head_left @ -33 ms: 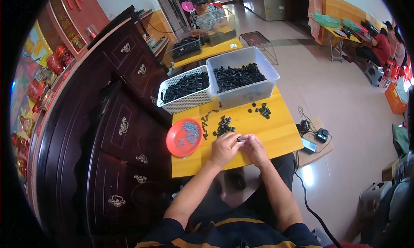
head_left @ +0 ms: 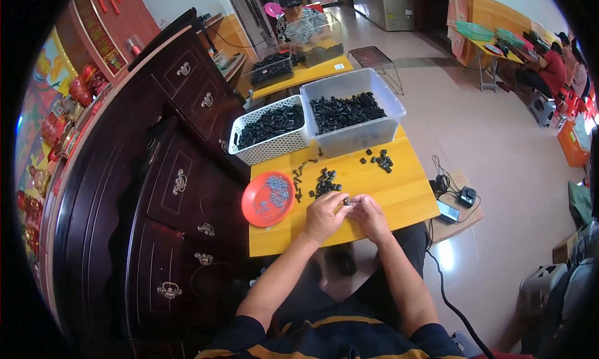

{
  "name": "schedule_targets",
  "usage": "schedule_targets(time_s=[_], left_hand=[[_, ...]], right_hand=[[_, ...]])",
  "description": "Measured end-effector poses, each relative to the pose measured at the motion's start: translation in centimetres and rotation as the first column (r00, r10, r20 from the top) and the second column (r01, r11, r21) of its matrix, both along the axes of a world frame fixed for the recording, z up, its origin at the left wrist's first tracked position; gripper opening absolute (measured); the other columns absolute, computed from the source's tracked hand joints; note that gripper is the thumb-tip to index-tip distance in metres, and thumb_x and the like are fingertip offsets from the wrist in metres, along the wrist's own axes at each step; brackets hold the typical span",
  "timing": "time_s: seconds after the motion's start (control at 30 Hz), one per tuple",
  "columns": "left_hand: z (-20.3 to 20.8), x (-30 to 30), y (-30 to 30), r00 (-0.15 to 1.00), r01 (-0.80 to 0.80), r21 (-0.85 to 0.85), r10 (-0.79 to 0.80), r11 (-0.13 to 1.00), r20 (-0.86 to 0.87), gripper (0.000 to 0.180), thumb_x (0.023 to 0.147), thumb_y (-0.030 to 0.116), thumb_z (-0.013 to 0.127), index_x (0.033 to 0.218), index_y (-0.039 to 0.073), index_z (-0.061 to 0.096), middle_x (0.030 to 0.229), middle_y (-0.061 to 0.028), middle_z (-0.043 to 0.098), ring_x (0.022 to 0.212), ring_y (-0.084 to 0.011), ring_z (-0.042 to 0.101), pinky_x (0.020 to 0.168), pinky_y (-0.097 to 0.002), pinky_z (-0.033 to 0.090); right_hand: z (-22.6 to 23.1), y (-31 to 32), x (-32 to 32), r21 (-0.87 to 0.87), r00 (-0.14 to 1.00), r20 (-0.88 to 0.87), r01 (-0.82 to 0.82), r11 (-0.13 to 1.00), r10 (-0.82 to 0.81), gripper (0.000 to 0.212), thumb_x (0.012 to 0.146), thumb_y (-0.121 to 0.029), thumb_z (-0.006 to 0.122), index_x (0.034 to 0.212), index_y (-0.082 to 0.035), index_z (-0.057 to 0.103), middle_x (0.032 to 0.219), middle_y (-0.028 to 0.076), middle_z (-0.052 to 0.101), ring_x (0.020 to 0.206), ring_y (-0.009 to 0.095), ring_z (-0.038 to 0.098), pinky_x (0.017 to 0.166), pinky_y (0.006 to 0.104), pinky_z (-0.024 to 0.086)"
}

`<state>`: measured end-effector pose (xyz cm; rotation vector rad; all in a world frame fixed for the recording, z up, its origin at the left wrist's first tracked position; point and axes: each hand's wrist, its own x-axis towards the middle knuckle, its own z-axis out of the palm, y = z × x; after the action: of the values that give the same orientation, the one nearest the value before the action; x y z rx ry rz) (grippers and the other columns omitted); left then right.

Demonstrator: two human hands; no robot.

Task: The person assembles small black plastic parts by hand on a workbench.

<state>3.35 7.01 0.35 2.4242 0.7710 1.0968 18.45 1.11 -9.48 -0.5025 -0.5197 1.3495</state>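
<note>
My left hand (head_left: pixel 324 217) pinches a small dark plastic part (head_left: pixel 347 201) between thumb and fingers, just above the near edge of the yellow table. Right beside it, my right hand (head_left: pixel 370 218) has its fingers pressed together at the same part; whatever they hold is hidden. Ahead of my hands lies a pile of small black parts (head_left: pixel 326 182), with thin dark pieces (head_left: pixel 297 183) scattered to its left. A red plate (head_left: pixel 253 214) at the left holds many small silvery pieces (head_left: pixel 277 189), perhaps screws or pins. Another group of black parts (head_left: pixel 383 162) sits farther right.
On the far side of the yellow table (head_left: pixel 399 200) stand a white perforated basket (head_left: pixel 269 145) and a clear plastic bin (head_left: pixel 355 139), both full of black parts. A dark wooden cabinet (head_left: pixel 163 200) borders the left. Opposite sits a person (head_left: pixel 299 19) behind more bins. Cables and devices (head_left: pixel 450 204) lie right.
</note>
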Motion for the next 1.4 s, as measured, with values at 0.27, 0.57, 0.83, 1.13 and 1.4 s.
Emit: schedule_targets(time_s=[0.27,0.57,0.83,1.13,1.4], left_hand=[[-0.9,-5.2,-0.9,0.956,0.044,-0.275,-0.121,0.961,-0.268,0.033,0.085,0.015,0.077,0.114,0.003,0.07,0.081,-0.0086,0.068,0.07,-0.02,0.067,0.065,-0.0328,0.053],[3.8,-10.4,8.0,0.841,0.068,-0.486,-0.311,0.871,-0.442,0.03,0.088,0.009,0.064,0.116,0.002,0.069,0.076,-0.0004,0.064,0.068,-0.01,0.06,0.062,-0.0286,0.05],[5.7,-12.0,16.7,0.943,-0.324,-0.206,0.333,0.923,0.008,0.06,0.093,0.004,0.064,0.149,-0.005,0.045,0.119,-0.0123,0.07,0.09,-0.0154,0.069,0.08,-0.0296,0.057],[-7.0,-10.2,1.6,0.992,-0.121,-0.439,0.122,0.891,-0.026,0.022,0.095,0.011,0.067,0.114,0.0,0.071,0.084,-0.0047,0.071,0.067,-0.0095,0.063,0.062,-0.0286,0.052],[-7.2,-9.4,0.6,0.977,-0.199,-0.229,0.212,0.953,0.032,0.015,0.09,0.01,0.07,0.102,0.001,0.072,0.084,-0.0132,0.07,0.068,-0.0221,0.067,0.063,-0.0335,0.053]], right_hand=[[0.2,-0.1,0.1,-0.043,0.999,0.033,0.0,0.999,0.002,0.033,0.111,-0.035,0.047,0.118,-0.004,0.058,0.11,0.017,0.07,0.105,0.029,0.069,0.101,0.0439,0.053],[0.1,-0.3,0.3,-0.076,0.997,0.078,0.017,0.997,-0.011,0.03,0.112,-0.033,0.047,0.117,-0.005,0.058,0.11,0.017,0.07,0.103,0.028,0.069,0.1,0.0428,0.054],[0.4,-0.2,-0.1,-0.074,0.996,0.09,0.022,0.997,-0.015,0.025,0.111,-0.029,0.049,0.116,-0.006,0.058,0.11,0.015,0.07,0.103,0.027,0.069,0.099,0.041,0.054],[1.0,0.1,-0.4,-0.128,0.989,0.144,-0.002,0.992,0.021,0.02,0.109,-0.026,0.054,0.115,-0.007,0.058,0.109,0.013,0.071,0.102,0.023,0.069,0.094,0.0358,0.055],[0.2,4.6,-0.6,-0.012,0.656,0.724,0.323,0.946,-0.215,0.012,0.101,-0.016,0.065,0.102,-0.004,0.065,0.094,0.005,0.072,0.082,0.014,0.066,0.074,0.0277,0.051]])
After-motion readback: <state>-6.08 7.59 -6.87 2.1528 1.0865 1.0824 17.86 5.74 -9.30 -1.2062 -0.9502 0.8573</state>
